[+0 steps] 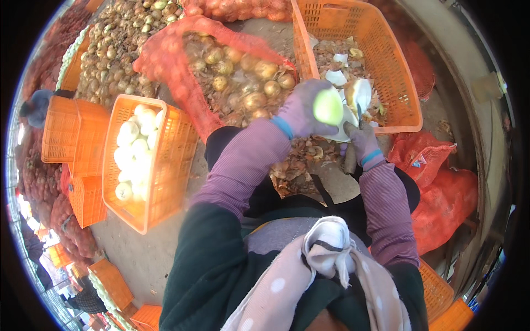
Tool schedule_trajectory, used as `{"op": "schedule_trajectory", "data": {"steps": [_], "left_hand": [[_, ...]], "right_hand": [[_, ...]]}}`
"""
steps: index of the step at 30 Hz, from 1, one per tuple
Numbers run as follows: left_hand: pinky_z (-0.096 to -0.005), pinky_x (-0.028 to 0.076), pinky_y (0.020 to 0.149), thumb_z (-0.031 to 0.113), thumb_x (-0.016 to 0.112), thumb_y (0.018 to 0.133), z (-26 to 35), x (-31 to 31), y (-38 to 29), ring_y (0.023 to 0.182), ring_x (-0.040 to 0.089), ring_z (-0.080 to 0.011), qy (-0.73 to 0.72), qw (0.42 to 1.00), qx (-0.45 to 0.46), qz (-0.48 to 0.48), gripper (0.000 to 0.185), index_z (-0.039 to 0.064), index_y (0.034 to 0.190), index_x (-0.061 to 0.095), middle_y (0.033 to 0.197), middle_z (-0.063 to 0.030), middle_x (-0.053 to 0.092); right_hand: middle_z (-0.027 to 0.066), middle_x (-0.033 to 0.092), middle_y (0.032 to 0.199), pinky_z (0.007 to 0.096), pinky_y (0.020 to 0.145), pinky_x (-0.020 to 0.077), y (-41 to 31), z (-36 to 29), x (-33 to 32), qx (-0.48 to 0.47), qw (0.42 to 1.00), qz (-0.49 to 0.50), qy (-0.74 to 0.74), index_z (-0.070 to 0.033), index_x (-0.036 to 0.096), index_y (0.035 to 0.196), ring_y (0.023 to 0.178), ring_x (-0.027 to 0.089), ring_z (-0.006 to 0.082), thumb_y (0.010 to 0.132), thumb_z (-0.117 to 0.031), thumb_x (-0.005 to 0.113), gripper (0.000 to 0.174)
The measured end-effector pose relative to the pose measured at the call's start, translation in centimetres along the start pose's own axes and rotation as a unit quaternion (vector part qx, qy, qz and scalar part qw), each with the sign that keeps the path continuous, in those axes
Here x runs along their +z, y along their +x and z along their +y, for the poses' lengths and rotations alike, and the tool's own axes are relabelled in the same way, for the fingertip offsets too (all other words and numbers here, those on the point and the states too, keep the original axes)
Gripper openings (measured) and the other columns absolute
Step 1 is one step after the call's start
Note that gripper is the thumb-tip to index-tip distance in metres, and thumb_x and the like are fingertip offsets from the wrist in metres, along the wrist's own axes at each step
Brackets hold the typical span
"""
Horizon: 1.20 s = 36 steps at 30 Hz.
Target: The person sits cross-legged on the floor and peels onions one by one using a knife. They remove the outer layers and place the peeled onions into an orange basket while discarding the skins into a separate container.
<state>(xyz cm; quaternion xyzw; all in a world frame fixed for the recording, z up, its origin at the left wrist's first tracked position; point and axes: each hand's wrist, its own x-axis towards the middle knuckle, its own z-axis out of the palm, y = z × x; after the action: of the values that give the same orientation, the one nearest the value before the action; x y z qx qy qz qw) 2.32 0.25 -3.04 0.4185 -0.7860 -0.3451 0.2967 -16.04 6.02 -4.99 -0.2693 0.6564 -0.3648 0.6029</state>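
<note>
In its purple glove, my left hand (308,108) holds a pale green peeled onion (328,106) near the close corner of an orange plastic crate (397,82). My gloved right hand (364,138) grips a small knife (359,111), its blade pointing away from me; the handle is mostly hidden by the fingers. Beyond the knife, white pieces (336,77) and dry onion skins lie in the crate. Left of it, a red mesh sack (165,62) lies open around unpeeled yellow onions (254,100). More loose skins (302,165) lie below my hands.
An orange crate (188,136) of peeled white onions stands at the left, beside stacked orange crates (89,136). A large heap of onions (112,53) lies beyond. Full red mesh sacks (443,207) sit at the right. A person (39,108) is at the far left.
</note>
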Motion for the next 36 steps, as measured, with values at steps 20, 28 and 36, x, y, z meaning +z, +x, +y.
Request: {"op": "schedule_trajectory", "data": {"steps": [20,28,36], "left_hand": [[-0.0524,0.038,0.095,0.048,0.058,0.08,-4.7,-19.3,-15.2,0.115,0.046,-0.0358,-0.431,0.73,-0.059,0.527,0.069,0.004,0.13,0.039,0.128,-0.018,0.045],[-0.0318,0.045,0.087,0.017,0.07,0.077,-9.1,-24.9,-21.0,0.102,0.054,-0.0221,0.064,0.776,-0.341,0.527,0.059,0.0,0.127,0.044,0.123,-0.014,0.048],[-0.0341,0.043,0.091,0.033,0.066,0.075,-22.8,-8.7,1.6,0.109,0.055,-0.0276,0.04,0.928,-0.366,-0.064,0.056,0.004,0.122,0.052,0.117,-0.0166,0.058]], "right_hand": [[0.0136,0.06,0.073,0.0322,0.038,0.0454,0.9,-3.8,-0.8,-0.062,0.997,0.01,0.05,0.002,0.051,0.105,0.046,0.054,0.02,0.084,-0.019,0.059,0.031],[0.0113,0.062,0.077,0.025,0.045,0.0501,4.2,-1.2,-1.2,0.133,0.923,0.041,0.36,0.003,0.055,0.099,0.05,0.052,0.013,0.088,-0.022,0.056,0.027],[0.011,0.058,0.063,0.0298,0.038,0.0443,3.5,-1.3,2.9,0.041,0.985,0.133,0.099,-0.001,0.052,0.09,0.042,0.051,0.0165,0.091,-0.028,0.051,0.027]]}}
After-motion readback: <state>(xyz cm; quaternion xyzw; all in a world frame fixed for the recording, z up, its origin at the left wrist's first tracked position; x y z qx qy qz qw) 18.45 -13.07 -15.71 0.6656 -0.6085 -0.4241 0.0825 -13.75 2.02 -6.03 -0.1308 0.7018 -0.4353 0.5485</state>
